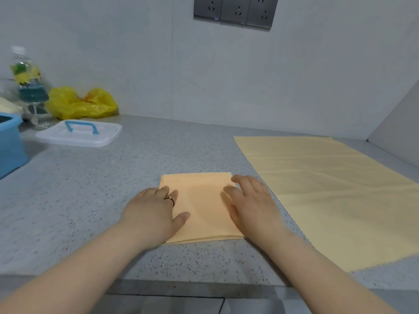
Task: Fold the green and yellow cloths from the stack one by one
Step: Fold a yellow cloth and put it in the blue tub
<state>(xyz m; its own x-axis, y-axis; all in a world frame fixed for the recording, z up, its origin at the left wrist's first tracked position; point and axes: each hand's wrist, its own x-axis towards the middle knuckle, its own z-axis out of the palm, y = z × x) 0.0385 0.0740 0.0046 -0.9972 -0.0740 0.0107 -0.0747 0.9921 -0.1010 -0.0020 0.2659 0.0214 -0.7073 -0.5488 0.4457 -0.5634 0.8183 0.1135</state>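
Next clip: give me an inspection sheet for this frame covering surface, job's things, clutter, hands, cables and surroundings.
Surface: grey speckled counter, cloths lying flat on it.
Job's things: folded cloth, orange-yellow, near the front edge; spread cloth, pale yellow and unfolded, to its right. No green cloth seen.
Clutter: blue box, white lid with a blue handle, yellow bag and bottle, all far left.
Hands: left hand, wearing a ring, rests flat on the folded cloth's left side; right hand rests on its right side.
Cables: nothing seen.
Surroundings: pale wall with three sockets.
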